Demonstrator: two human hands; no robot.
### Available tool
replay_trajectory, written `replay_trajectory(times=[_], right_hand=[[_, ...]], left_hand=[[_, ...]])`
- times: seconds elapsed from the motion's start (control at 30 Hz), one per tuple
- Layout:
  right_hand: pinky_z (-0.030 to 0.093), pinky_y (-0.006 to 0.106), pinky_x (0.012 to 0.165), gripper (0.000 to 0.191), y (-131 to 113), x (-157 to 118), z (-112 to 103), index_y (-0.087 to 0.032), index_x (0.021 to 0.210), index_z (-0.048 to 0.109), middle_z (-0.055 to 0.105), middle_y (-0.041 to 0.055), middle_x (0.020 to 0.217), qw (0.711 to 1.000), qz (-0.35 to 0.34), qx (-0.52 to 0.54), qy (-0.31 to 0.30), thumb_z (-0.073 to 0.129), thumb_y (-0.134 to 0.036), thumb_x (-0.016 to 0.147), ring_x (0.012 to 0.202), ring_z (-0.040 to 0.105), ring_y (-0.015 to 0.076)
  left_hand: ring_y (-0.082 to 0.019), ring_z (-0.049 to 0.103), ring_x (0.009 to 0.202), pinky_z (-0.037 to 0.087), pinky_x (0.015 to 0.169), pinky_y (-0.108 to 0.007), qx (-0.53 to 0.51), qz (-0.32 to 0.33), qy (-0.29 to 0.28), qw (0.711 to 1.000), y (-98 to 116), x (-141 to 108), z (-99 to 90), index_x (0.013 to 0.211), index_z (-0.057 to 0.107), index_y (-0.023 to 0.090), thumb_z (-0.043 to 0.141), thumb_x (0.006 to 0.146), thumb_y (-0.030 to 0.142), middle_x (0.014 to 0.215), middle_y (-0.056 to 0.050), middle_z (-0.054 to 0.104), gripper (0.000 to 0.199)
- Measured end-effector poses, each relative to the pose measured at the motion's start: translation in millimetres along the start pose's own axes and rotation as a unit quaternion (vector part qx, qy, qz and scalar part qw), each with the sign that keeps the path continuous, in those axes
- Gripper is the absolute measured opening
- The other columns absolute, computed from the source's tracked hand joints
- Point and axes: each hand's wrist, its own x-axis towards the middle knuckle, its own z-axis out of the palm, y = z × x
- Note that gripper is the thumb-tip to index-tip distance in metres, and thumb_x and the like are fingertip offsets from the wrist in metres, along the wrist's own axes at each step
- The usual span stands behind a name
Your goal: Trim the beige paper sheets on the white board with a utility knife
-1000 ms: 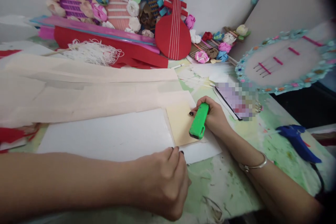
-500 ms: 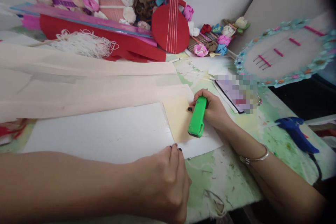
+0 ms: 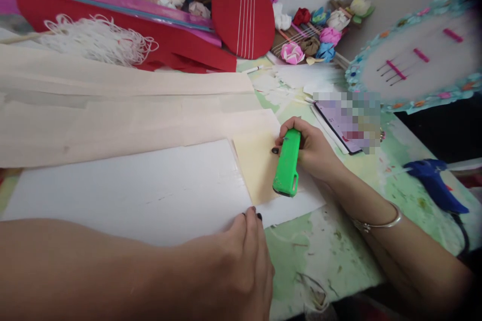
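Note:
My right hand (image 3: 318,153) is closed around a green utility knife (image 3: 287,163), its loop end toward me; the tip is hidden behind my fingers. Under that hand lie a pale yellow sheet (image 3: 251,163) and a white piece (image 3: 289,205). My left hand (image 3: 241,263) lies palm down with its fingers stretched out, the tips pressing at the right edge of a long white board (image 3: 150,183). That hand's thumb is out of sight. The board's right edge overlaps the yellow sheet, and faint dark marks show on its surface.
Long cream strips (image 3: 131,120) lie behind the board. Farther back are a bundle of white string (image 3: 100,40) and a red lute-shaped craft (image 3: 243,15). At the right are a phone (image 3: 339,123), a blue glue gun (image 3: 437,185) and a flower-rimmed oval panel (image 3: 417,60).
The view has tilted down and come nearer. My left fingers look straighter and flatter at the board's edge. The right hand keeps the knife in nearly the same place over the sheets.

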Motion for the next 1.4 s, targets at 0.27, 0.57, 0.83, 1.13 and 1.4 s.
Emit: replay_trajectory(times=[0.27, 0.57, 0.83, 1.13, 1.4], right_hand=[[0.056, 0.034, 0.072, 0.027, 0.4, -1.3, 0.1, -0.024, 0.084, 0.056, 0.061, -0.0031, 0.073, 1.0, 0.0, -0.002, -0.005, 0.075, -0.017, 0.067, 0.069, 0.061, 0.0155], [0.056, 0.033, 0.07, 0.028, -0.2, -0.6, -0.8, -0.024, 0.084, 0.055, 0.062, -0.0032, 0.072, 1.0, -0.003, -0.018, -0.004, 0.077, -0.02, 0.068, 0.068, 0.061, 0.0157], [0.056, 0.034, 0.073, 0.026, 0.5, -0.3, -1.3, -0.024, 0.084, 0.055, 0.062, -0.0032, 0.076, 1.0, -0.006, -0.019, -0.01, 0.077, -0.022, 0.07, 0.071, 0.063, 0.0159], [0.057, 0.036, 0.075, 0.027, 2.8, -0.2, -1.9, -0.024, 0.083, 0.056, 0.062, -0.0028, 0.075, 1.0, 0.002, -0.015, -0.005, 0.078, -0.025, 0.069, 0.072, 0.065, 0.0173], [0.056, 0.035, 0.072, 0.027, 1.7, -0.7, -1.8, -0.024, 0.083, 0.056, 0.061, -0.003, 0.075, 1.0, -0.004, -0.025, -0.003, 0.078, -0.022, 0.069, 0.07, 0.062, 0.0159]], left_hand=[[-0.032, 0.072, 0.089, 0.058, 0.061, -0.039, 0.004, -0.002, -0.008, 1.0, 0.6, -0.8, 0.7, 0.102, 0.072, 0.011, 0.054, 0.086, 0.028, 0.098, -0.016, 0.075, 0.029], [-0.032, 0.072, 0.086, 0.057, 0.057, -0.038, -0.006, -0.004, -0.012, 1.0, 1.7, -2.0, 0.2, 0.1, 0.073, 0.01, 0.052, 0.087, 0.027, 0.097, -0.018, 0.074, 0.03], [-0.033, 0.072, 0.087, 0.058, 0.058, -0.039, -0.005, -0.003, -0.015, 1.0, -0.6, 0.3, 1.9, 0.1, 0.072, 0.008, 0.051, 0.086, 0.023, 0.097, -0.019, 0.074, 0.03], [-0.03, 0.072, 0.085, 0.057, 0.059, -0.038, -0.003, -0.03, -0.001, 1.0, 4.3, -0.4, 2.6, 0.097, 0.073, 0.009, 0.053, 0.085, 0.022, 0.095, -0.018, 0.074, 0.026], [-0.027, 0.07, 0.08, 0.058, 0.06, -0.036, -0.062, -0.078, 0.033, 0.994, -5.8, 3.7, 4.1, 0.092, 0.072, 0.009, 0.047, 0.088, 0.016, 0.096, -0.019, 0.073, 0.026]])
